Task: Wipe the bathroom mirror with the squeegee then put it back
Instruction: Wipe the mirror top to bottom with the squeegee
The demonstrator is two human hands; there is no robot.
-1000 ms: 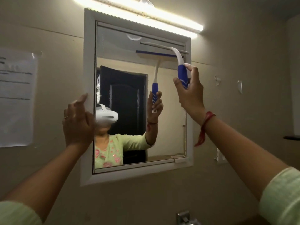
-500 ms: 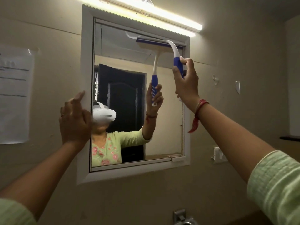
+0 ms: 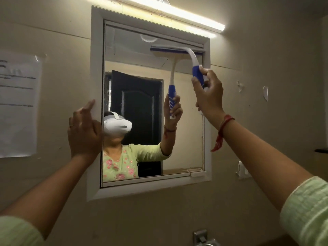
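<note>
High on the right of the mirror [image 3: 124,50], the squeegee [image 3: 190,55] has its blue-edged blade against the glass just under the frame's top, and its white neck curves down to a blue handle. The right hand [image 3: 209,93] grips that handle, fingers and thumb curled round it. The left hand [image 3: 83,132] rests on the white frame [image 3: 96,68] at its left edge, well apart from the squeegee, fingers loose and forefinger straight.
</note>
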